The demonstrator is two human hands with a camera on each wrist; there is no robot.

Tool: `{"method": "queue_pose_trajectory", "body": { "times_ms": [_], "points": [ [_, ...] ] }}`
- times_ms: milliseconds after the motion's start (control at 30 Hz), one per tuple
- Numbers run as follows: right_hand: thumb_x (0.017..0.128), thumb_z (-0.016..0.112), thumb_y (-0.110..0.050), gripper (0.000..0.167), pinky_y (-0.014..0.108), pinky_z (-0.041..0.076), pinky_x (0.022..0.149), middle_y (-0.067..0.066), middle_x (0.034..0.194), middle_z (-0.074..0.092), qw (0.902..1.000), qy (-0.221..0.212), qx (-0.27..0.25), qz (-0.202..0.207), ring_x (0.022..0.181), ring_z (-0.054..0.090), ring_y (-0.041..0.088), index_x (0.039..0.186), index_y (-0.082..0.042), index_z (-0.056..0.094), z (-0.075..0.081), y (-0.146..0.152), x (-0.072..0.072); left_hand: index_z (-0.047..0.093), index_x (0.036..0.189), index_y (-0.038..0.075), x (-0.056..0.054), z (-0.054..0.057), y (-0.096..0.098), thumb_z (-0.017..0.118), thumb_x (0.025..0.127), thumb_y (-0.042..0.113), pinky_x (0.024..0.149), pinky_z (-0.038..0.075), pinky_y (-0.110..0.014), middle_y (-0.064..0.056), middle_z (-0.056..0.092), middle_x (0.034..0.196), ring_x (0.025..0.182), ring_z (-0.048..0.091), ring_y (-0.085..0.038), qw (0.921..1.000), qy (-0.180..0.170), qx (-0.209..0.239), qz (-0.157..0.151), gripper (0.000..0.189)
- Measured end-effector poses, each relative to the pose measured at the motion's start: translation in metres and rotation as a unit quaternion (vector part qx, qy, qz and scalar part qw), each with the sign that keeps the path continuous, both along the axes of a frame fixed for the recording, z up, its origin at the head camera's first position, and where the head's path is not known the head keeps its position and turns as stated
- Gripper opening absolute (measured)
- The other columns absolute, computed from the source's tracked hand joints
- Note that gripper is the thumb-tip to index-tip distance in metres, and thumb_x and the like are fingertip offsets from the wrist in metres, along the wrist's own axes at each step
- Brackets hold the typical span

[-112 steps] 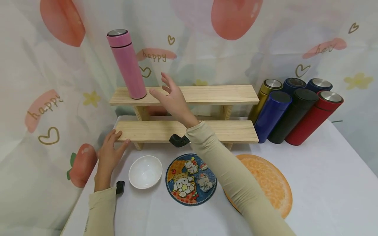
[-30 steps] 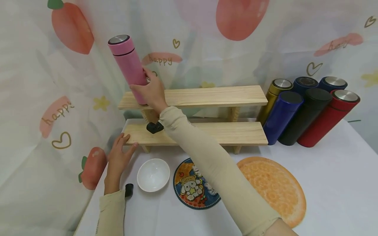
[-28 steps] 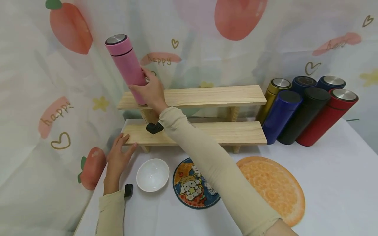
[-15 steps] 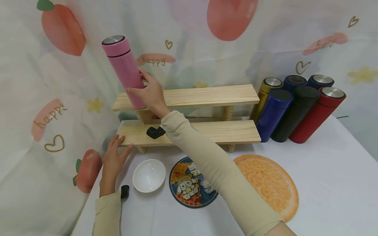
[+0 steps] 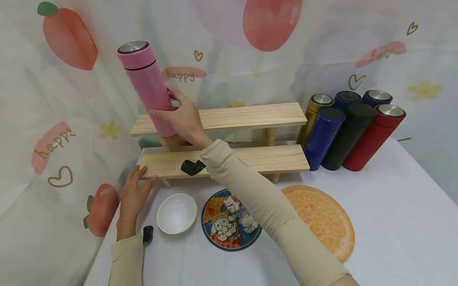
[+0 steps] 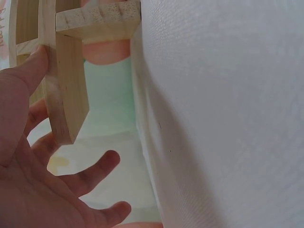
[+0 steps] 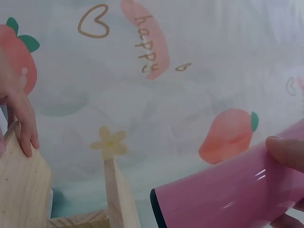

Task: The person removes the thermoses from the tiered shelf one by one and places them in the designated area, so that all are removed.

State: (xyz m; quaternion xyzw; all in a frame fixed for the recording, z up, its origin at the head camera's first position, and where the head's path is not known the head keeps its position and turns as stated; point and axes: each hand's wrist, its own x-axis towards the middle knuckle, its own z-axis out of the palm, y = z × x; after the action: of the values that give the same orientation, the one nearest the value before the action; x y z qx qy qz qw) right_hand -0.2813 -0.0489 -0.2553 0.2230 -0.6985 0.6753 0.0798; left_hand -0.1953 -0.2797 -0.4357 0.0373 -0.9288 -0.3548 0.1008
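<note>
My right hand [image 5: 186, 121] grips a pink thermos bottle [image 5: 143, 81] with a silver-topped lid around its lower part. The bottle's base overlaps the front edge of the upper wooden shelf [image 5: 250, 116]; its dark bottom rim shows in the right wrist view, with the pink body [image 7: 228, 190] held at a slant. My left hand [image 5: 133, 194] rests at the left end of the lower shelf [image 5: 272, 159]. In the left wrist view, the thumb touches the board's [image 6: 59, 99] front edge, two fingers lie by its end, and the other two spread free.
Several upright bottles stand right of the shelves: gold [image 5: 316, 109], blue [image 5: 323, 139], black [image 5: 348, 137], red [image 5: 373, 139] and dark blue ones behind. In front lie a white bowl [image 5: 177, 213], a cartoon-printed round mat [image 5: 229, 234] and an orange round mat [image 5: 318, 218].
My right hand reached left, took hold of the pink thermos bottle and brought it off the upper shelf towards me. The left hand stayed at the lower shelf's end; the view shifted slightly.
</note>
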Motion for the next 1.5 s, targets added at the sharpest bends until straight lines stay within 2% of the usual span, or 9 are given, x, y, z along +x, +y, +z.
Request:
{"method": "queue_pose_trajectory", "body": {
  "times_ms": [133,367,533,933,1500],
  "points": [
    [0.091,0.087,-0.02,0.078,0.027,0.056,0.089,-0.001,0.14,0.061,1.0,-0.003,-0.002,0.005,0.107,0.071,0.015,0.16,-0.015,0.051,0.004,0.008,0.009,0.044,0.162,0.003,0.001,0.001,0.001,0.066,0.107,0.045,0.115,0.014,-0.08,-0.019,0.026,0.174,0.158,0.026,-0.045,0.9999,-0.011,-0.001,-0.004,0.072],
    [0.089,0.089,-0.016,0.078,0.03,0.057,0.089,-0.002,0.138,0.063,0.9996,-0.001,-0.027,0.007,0.105,0.073,0.017,0.158,-0.015,0.054,0.009,0.023,0.02,0.045,0.161,0.003,0.0,0.008,-0.001,0.065,0.107,0.045,0.113,0.014,-0.082,-0.019,0.026,0.174,0.157,0.026,-0.046,0.9999,-0.007,-0.006,-0.004,0.072],
    [0.087,0.089,-0.011,0.077,0.035,0.058,0.091,0.003,0.138,0.066,0.9987,0.008,-0.049,0.009,0.105,0.074,0.022,0.157,-0.013,0.056,0.008,0.035,0.025,0.045,0.161,0.003,-0.001,0.01,0.0,0.067,0.107,0.043,0.113,0.015,-0.082,-0.02,0.026,0.173,0.157,0.026,-0.047,0.9999,-0.009,-0.006,-0.003,0.071],
    [0.087,0.087,-0.008,0.074,0.042,0.059,0.092,0.008,0.138,0.066,0.9984,0.0,-0.053,0.019,0.105,0.074,0.03,0.155,-0.012,0.058,-0.006,0.061,0.032,0.042,0.163,0.003,0.0,0.008,0.0,0.065,0.107,0.043,0.114,0.014,-0.082,-0.021,0.025,0.174,0.158,0.024,-0.047,0.9998,-0.019,-0.009,0.0,0.072],
    [0.088,0.084,-0.005,0.072,0.051,0.06,0.091,0.009,0.138,0.065,0.9972,-0.016,-0.073,-0.003,0.112,0.07,0.034,0.154,-0.012,0.059,-0.028,0.108,0.051,0.039,0.165,0.005,0.002,0.006,0.002,0.064,0.108,0.047,0.113,0.011,-0.082,-0.02,0.022,0.175,0.159,0.022,-0.047,0.9994,-0.035,-0.003,0.003,0.075]
  ]
}}
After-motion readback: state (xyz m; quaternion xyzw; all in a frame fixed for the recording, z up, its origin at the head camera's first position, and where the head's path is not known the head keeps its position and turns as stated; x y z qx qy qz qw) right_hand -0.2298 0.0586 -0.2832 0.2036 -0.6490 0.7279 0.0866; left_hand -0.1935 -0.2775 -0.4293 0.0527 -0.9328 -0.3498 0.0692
